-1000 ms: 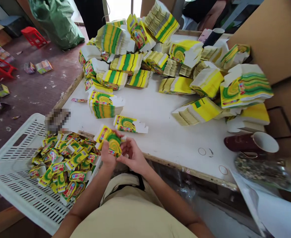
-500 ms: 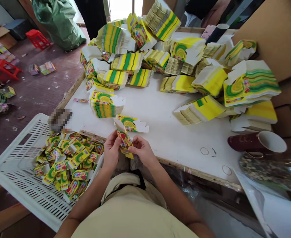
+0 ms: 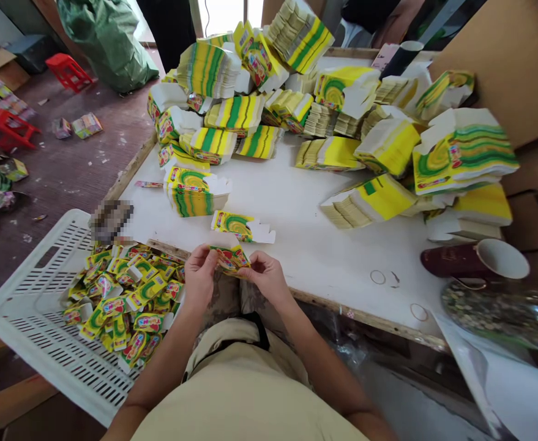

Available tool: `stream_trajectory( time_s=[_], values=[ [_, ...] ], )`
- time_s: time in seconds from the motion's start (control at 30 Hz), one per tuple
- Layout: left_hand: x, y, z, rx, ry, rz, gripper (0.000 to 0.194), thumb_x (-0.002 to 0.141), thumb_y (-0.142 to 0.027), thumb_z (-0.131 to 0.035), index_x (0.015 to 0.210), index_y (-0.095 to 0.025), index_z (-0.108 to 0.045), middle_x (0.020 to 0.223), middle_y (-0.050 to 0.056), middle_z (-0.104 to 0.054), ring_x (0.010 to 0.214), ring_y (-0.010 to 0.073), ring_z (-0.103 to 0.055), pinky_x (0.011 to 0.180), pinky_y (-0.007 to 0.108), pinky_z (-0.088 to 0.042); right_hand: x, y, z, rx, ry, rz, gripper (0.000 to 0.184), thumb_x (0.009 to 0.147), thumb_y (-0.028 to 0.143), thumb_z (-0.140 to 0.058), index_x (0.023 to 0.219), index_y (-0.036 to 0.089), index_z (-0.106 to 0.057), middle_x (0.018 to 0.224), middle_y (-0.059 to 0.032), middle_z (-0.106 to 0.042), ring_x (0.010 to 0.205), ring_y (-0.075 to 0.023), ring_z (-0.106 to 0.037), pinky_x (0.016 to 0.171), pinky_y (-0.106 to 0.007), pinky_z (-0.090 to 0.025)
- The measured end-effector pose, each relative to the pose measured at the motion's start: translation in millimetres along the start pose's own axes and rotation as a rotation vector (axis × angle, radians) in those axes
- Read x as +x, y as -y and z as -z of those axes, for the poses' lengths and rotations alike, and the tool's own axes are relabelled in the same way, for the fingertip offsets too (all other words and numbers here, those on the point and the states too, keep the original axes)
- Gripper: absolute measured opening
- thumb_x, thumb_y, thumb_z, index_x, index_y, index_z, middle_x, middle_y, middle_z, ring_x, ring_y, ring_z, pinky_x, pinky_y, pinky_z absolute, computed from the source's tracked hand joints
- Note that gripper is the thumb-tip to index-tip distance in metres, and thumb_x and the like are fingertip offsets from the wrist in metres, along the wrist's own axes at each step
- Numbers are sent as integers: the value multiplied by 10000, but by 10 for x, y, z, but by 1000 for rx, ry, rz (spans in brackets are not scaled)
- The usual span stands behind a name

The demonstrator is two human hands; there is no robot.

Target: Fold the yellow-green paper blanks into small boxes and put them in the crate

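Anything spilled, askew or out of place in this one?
Yes: a carton stack at the back of the table leans sideways on top of others, looking askew. Left of the table, packs lie loose on the littered floor, seemingly out of place.

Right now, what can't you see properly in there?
All from the head view:
Ends of the small yellow-green cardboard box: partly behind the person's fingers.
Bottom of the white slotted plastic basket: partly buried under printed yellow boxes.
Grey-brown thing at its corner: blurred into squares.
Top of the shiny green plastic sack: cut off by the picture's upper edge.
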State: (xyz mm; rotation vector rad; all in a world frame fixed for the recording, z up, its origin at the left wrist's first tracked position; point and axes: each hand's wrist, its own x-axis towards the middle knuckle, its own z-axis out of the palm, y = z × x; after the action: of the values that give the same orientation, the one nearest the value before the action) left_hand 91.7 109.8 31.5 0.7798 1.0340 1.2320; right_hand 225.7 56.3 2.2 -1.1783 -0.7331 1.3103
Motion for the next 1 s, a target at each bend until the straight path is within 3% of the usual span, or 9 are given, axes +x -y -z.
stream_trajectory(
  time_s=[0.1, 0.17, 0.3, 0.47, 0.53, 0.6, 0.67, 0.83, 1.0],
  values=[
    [94, -60, 109, 37, 37, -38, 282, 623, -383, -859, 724, -182, -689, 714, -13, -700, 647, 103, -628, 664, 206, -516, -25, 53, 83, -138, 62, 98, 315, 695, 446, -779, 700, 203, -578, 622, 44, -518, 572, -118, -464, 544, -246, -395],
    [146, -170, 193, 82, 142, -49, 333, 694, -443, -806, 902, -201, -709, 880, 28, -726, 804, 143, -666, 761, 248, -525, -48, 139, 147, -269, 7, 247, 213, 789, 390, -708, 755, 207, -604, 684, 22, -563, 626, -137, -512, 592, -265, -429],
    [160, -496, 297, 306, 422, -183, 768, 710, -667, -686, 1324, -228, -546, 1287, 128, -616, 1215, 282, -562, 1032, 409, -429, -96, 378, 246, -687, -111, 630, 119, 904, 186, -580, 837, 237, -664, 854, -25, -681, 833, -187, -576, 779, -346, -449],
    [29, -556, 189, 906, 687, -186, 990, 531, -395, -893, 1404, -236, -453, 1304, 131, -599, 1210, 350, -558, 1029, 450, -433, -173, 464, 193, -865, 67, 797, 233, 922, 149, -530, 943, 320, -686, 987, -22, -711, 976, -222, -576, 937, -432, -426],
    [-15, -447, 141, 1009, 674, -201, 851, 631, -322, -827, 1387, -241, -445, 1209, 104, -642, 1101, 317, -619, 944, 414, -487, -191, 400, 163, -755, -32, 752, 258, 904, 229, -577, 1135, 333, -628, 1250, -51, -621, 1182, -263, -521, 1038, -486, -386],
    [-48, -340, 125, 1051, 654, -245, 787, 699, -278, -760, 1398, -238, -401, 1209, 99, -633, 1072, 291, -630, 918, 387, -498, -190, 313, 154, -550, -200, 628, 542, 868, 376, -638, 1371, 304, -451, 1495, -97, -399, 1372, -308, -366, 1100, -525, -342],
    [-79, -267, 132, 1068, 676, -290, 836, 708, -257, -738, 1435, -237, -327, 1287, 113, -586, 1108, 286, -615, 934, 382, -493, -176, 233, 156, -296, -196, 425, 734, 843, 518, -642, 1457, 262, -331, 1547, -128, -318, 1409, -313, -331, 1097, -502, -373],
    [-149, -189, 134, 1084, 761, -418, 878, 716, -225, -698, 1455, -228, -222, 1389, 148, -480, 1223, 301, -553, 986, 402, -469, -146, 172, 99, 117, 208, -42, 488, 856, 567, -614, 1234, 259, -612, 1216, -62, -663, 1171, -262, -597, 1002, -440, -492],
    [-199, -176, 80, 1072, 790, -462, 664, 676, -160, -663, 1276, -243, -390, 1252, 96, -553, 1135, 264, -594, 911, 350, -492, -106, 173, 6, 112, 48, -23, 410, 764, 465, -757, 1113, 265, -680, 1118, -35, -704, 1060, -230, -648, 965, -402, -520]
  ],
)
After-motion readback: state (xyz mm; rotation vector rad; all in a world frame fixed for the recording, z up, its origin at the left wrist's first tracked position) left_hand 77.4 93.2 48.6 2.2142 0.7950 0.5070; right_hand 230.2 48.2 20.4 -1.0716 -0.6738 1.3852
